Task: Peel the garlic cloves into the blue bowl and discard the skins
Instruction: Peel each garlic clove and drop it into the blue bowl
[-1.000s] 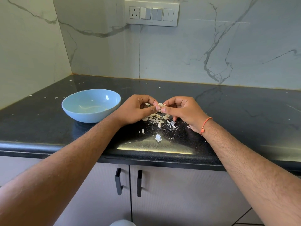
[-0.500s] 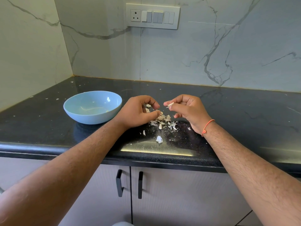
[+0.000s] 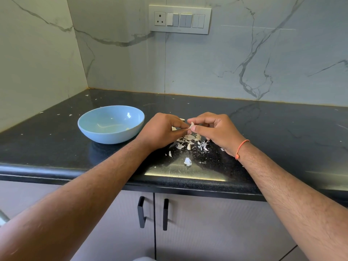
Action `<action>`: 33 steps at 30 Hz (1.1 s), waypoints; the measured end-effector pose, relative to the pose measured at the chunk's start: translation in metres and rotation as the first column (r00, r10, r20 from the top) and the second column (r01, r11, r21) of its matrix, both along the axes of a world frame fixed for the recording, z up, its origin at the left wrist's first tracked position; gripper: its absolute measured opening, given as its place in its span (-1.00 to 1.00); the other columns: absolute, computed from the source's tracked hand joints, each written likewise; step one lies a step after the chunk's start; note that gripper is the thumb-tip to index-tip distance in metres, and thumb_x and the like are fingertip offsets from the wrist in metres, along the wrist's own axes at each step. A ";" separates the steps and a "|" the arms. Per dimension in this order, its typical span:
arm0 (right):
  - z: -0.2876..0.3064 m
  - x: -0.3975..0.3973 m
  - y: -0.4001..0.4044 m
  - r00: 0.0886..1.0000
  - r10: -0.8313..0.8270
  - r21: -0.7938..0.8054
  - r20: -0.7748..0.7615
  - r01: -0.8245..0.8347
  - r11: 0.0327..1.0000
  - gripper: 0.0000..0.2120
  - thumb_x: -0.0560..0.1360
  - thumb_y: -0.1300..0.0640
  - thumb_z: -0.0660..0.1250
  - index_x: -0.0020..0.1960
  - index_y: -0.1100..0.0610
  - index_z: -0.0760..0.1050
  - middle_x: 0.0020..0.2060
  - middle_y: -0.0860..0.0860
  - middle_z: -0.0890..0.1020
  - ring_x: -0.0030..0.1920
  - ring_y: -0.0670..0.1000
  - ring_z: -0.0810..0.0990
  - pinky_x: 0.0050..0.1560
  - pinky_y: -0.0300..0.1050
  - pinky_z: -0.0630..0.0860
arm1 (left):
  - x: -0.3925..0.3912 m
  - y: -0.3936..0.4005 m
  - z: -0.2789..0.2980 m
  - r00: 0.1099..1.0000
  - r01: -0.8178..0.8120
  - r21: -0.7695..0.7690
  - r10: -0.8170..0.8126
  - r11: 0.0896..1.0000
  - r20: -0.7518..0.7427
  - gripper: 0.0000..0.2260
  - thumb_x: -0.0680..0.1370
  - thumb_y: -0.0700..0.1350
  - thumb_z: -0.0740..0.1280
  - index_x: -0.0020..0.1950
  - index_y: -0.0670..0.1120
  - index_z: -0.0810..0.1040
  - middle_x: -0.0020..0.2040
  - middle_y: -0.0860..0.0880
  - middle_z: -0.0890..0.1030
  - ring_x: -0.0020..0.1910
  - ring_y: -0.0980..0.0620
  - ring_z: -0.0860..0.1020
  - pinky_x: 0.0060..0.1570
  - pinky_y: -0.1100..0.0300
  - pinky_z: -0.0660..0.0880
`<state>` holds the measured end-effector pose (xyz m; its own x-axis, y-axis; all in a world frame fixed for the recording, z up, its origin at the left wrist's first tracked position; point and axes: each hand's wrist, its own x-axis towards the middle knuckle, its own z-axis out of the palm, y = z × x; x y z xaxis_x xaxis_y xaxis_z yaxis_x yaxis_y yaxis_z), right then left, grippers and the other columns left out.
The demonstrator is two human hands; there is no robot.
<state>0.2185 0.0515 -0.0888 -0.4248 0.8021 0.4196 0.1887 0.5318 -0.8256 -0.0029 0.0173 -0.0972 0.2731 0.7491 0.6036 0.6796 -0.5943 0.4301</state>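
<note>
A black, speckled stone desk [image 3: 263, 129] runs into a corner where two pale marble-veined walls [image 3: 244, 63] meet at about 10 o'clock, and a thin brownish seam lines the joint between wall and desk. On the back wall at 12 o'clock sits a white switch plate [image 3: 179, 19] with a socket at its left end and a row of rocker switches. The desk's glossy top mirrors the wall veins, and a bright strip of reflected light lies along its rounded front edge at 6 o'clock. Below that edge are grey cabinet doors [image 3: 207, 232] with two black vertical handles [image 3: 153, 213] side by side. The blue bowl [image 3: 111, 124] stands at 9 o'clock of the hands, just beside the left wrist, with a few pale bits in its bottom. The left hand [image 3: 162, 130] and right hand [image 3: 216, 130] meet at the centre above the desk, fingers of both curled in and together pinching a small garlic clove [image 3: 192, 125] between their tips. An orange thread band [image 3: 242, 148] circles the right wrist. Under and just in front of the hands, toward 6 o'clock, lies a scatter of white garlic skins [image 3: 190, 143], with one larger flake [image 3: 187, 161] nearer the front edge. Tiny white specks dot the desk toward the corner.
</note>
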 end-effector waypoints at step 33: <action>0.074 0.022 0.005 0.626 -0.288 0.301 0.725 0.089 0.949 -0.92 0.49 0.00 0.55 -0.02 -0.08 0.77 -0.34 -0.31 0.63 -0.31 -0.31 0.59 -0.25 -0.44 0.39 | 0.001 0.002 -0.001 0.993 -0.112 0.050 0.110 0.992 0.051 -0.85 0.65 -0.12 0.35 0.14 0.04 0.68 0.04 0.18 0.62 -0.18 0.47 0.48 -0.19 0.42 0.30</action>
<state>0.2401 0.0564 -0.0150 -0.5196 0.8321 0.1937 0.8051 0.5528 -0.2149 -0.0022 0.0190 -0.0979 0.1598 0.7398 0.6536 0.7222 -0.5390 0.4335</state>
